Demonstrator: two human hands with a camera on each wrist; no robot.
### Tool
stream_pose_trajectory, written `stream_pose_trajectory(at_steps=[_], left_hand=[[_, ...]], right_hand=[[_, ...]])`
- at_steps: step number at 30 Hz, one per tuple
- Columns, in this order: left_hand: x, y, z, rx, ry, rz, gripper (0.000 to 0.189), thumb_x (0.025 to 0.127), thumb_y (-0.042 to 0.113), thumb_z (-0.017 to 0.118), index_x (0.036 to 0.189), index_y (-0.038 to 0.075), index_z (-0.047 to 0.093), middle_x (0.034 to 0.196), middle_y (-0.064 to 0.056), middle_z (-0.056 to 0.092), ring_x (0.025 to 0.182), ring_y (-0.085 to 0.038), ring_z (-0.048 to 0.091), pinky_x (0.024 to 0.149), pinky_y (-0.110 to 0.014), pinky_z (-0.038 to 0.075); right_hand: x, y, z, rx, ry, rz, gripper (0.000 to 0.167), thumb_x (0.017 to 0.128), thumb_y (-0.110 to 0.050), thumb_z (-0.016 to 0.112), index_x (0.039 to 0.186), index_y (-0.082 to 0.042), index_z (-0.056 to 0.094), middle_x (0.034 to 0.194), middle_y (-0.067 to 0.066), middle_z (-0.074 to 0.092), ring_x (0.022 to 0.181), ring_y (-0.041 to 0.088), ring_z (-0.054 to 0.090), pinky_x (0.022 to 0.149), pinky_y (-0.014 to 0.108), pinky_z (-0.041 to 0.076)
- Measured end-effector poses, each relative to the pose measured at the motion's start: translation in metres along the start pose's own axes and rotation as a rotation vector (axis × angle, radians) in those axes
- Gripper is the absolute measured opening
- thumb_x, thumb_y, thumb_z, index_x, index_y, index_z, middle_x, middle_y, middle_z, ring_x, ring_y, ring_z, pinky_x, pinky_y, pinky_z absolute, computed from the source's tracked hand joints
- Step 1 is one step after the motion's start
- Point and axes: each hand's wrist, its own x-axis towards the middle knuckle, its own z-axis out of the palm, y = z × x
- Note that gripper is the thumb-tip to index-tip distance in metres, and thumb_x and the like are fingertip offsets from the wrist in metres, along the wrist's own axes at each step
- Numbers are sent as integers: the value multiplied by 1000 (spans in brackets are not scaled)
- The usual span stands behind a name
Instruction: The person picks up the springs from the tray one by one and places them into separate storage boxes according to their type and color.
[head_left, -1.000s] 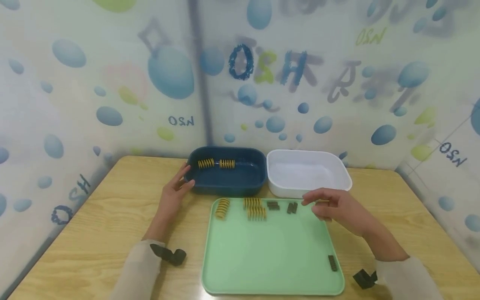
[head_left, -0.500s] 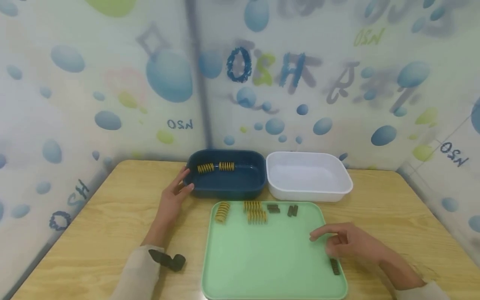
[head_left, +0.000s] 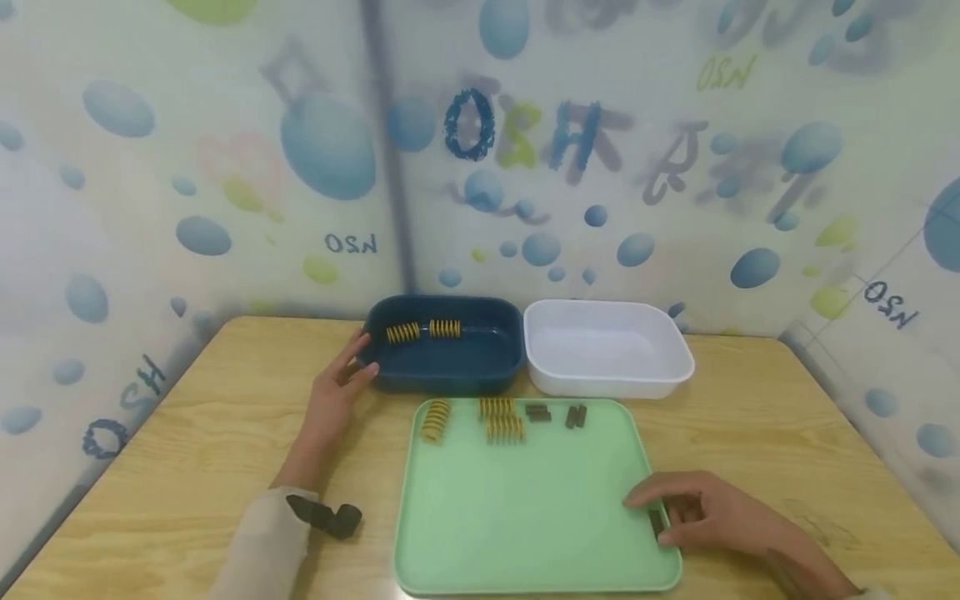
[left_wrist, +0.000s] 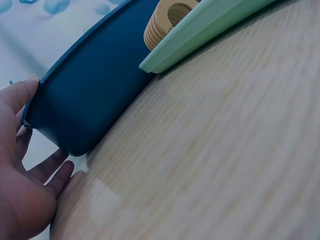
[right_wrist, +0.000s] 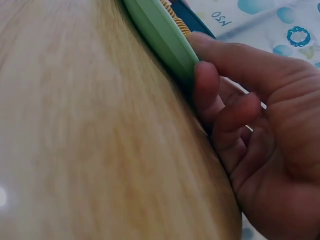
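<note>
My left hand (head_left: 332,402) rests at the left end of the dark blue bin (head_left: 450,383), thumb and fingers spread against its wall and rim. Two yellow coil springs (head_left: 445,328) lie inside that bin. Over the right edge of the green tray (head_left: 525,517) is my right hand (head_left: 708,510), its thumb beside a small dark spring (head_left: 657,523) and the index finger reaching past it, apart from the thumb. In the right wrist view the other fingers (right_wrist: 235,120) curl loosely by the tray rim, and the dark spring is hidden.
Along the tray's far side lie several yellow springs (head_left: 506,430) and small dark springs (head_left: 576,417). A white bin (head_left: 609,387) stands right of the blue one. Behind the wooden table (head_left: 780,417) rises a patterned wall (head_left: 645,125).
My right hand has come from the tray's far right corner toward me, down to the lone dark spring at the right edge. The left hand stays at the blue bin.
</note>
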Motion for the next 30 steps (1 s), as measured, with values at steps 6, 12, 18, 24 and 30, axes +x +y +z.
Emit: stream_pose_trajectory(at_steps=[6, 12, 18, 24, 30], left_hand=[[-1, 2, 1, -15, 0, -3, 54, 96, 20, 59, 147, 13, 40, 158, 2, 21, 134, -32, 34, 91, -12, 40], [-2, 10, 1, -28, -13, -4, 56, 96, 18, 60, 147, 9, 39, 158, 0, 21, 133, -35, 34, 89, -11, 41], [-7, 26, 2, -17, -20, -4, 55, 96, 13, 59, 146, 2, 37, 158, -8, 19, 134, -38, 32, 87, -10, 40], [-10, 30, 3, 4, -11, -9, 54, 97, 12, 58, 146, 2, 37, 157, -8, 21, 134, -38, 31, 89, -9, 39], [-10, 29, 5, -26, -6, -3, 53, 96, 10, 58, 145, 1, 37, 157, -7, 22, 135, -37, 31, 90, -9, 38]], right_hand=[[2, -1, 1, -28, 7, 30, 37, 86, 1, 67, 122, -8, 62, 104, 6, 64, 62, 8, 52, 47, 26, 45], [5, -3, 7, -73, 115, 53, 31, 86, -4, 69, 116, -11, 66, 99, 3, 65, 58, 5, 53, 47, 27, 47], [9, 0, 12, -143, 241, 99, 28, 86, -13, 71, 114, -14, 66, 101, 2, 65, 54, 3, 52, 44, 27, 47], [5, 8, -1, -147, 164, 2, 34, 88, -1, 66, 121, -9, 62, 111, 6, 63, 83, 14, 57, 67, 26, 50], [7, 11, -6, -93, 89, -90, 37, 88, 10, 60, 122, -4, 59, 110, 10, 62, 93, 20, 59, 79, 27, 50]])
